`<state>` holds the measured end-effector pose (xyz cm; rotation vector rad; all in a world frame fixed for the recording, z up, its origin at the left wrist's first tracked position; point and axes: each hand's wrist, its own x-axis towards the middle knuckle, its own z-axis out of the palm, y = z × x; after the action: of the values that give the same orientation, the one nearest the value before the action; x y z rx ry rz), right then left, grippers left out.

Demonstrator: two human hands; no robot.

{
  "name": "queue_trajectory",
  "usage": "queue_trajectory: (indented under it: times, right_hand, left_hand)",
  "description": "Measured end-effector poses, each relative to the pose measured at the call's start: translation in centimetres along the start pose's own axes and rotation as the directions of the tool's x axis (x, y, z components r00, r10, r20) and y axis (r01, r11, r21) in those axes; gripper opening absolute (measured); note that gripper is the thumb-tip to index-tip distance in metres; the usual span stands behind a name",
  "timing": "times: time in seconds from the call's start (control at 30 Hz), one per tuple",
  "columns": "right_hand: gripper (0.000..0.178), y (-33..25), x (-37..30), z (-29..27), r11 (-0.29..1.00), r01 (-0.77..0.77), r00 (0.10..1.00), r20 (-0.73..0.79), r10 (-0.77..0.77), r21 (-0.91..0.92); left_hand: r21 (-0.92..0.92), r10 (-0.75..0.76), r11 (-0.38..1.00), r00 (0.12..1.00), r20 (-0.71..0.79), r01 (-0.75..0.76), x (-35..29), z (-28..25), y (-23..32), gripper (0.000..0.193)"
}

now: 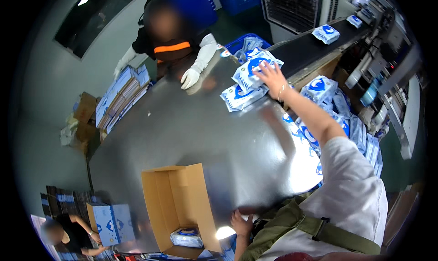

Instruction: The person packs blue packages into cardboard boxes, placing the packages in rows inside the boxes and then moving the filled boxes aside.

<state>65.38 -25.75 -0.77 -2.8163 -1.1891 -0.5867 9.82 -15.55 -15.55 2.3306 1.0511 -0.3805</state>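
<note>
My right arm reaches across the metal table, and my right hand (273, 80) lies with spread fingers on a white-and-blue soft pack (253, 71), which looks like wet wipes. Under and in front of it is another such pack (242, 97), flat on the tabletop. Close to my body at the near table edge, my left hand (242, 222) has its fingers apart and holds nothing I can see. Left of it stands an open cardboard box (153, 201) with a similar pack (186, 238) lying at its bottom.
A conveyor belt (301, 54) carries more packs from the far right. Many packs are heaped (319, 89) beside the table's right side. Across the table a gloved co-worker (171, 55) stands near stacked flat cartons (121, 96). Another person (73, 233) holds a blue-printed box (114, 224).
</note>
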Motion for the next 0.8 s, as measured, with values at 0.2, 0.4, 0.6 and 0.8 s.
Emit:
queue_trajectory:
  times: [0.2,0.4,0.6,0.8]
  right_hand:
    - [0.099,-3.3,11.5,4.1,0.991,0.075,0.877,0.464,-0.12,0.114]
    - [0.097,-5.9,9.0,5.0,0.973,0.02,0.872,0.471,-0.13,0.232]
    - [0.085,-12.8,-7.2,-1.0,0.908,0.211,0.845,0.399,-0.356,0.362]
    - [0.052,-18.3,-31.7,-8.3,0.914,0.295,0.948,0.032,-0.316,0.277]
  left_hand:
    - [-0.105,-0.213,0.971,0.977,0.014,0.213,-4.2,1.2,-3.1,0.073]
    - [-0.243,0.042,0.966,0.985,-0.169,-0.083,-2.2,2.8,-3.6,0.062]
    - [-0.386,0.109,0.913,0.991,-0.076,-0.131,-1.6,0.4,-3.0,0.048]
    - [-0.639,0.301,0.744,0.952,0.057,-0.197,-3.5,1.6,-8.1,0.031]
